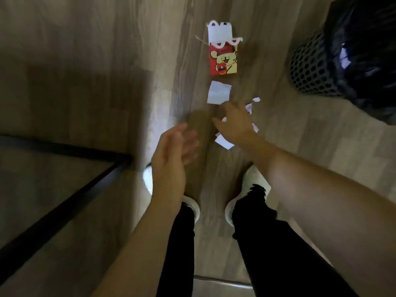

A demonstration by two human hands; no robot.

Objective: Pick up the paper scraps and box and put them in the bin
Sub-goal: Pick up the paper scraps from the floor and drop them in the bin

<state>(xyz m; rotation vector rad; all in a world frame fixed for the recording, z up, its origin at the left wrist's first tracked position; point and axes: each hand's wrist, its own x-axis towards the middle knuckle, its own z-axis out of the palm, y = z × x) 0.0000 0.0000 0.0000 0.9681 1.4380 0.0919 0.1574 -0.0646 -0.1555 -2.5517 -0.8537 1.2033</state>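
Two white shoes (246,189) stand on grey wood-grain floor (85,50). The left hand (171,155) hangs open, empty. The right hand (234,123), fingers spread and holding nothing, hovers over torn white paper scraps (224,142). Beyond lies a creased square sheet (219,92), then a flattened red-and-yellow cartoon box (224,60). A black perforated bin (310,67) with glossy liner stands far right.

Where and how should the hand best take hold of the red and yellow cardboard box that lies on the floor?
Probably across the two long sides of the red and yellow cardboard box, at its printed body, coming from above. It lies flat on the wooden floor, so its narrow width suits a pinch. Its open white flaps at the far end look too loose to hold.
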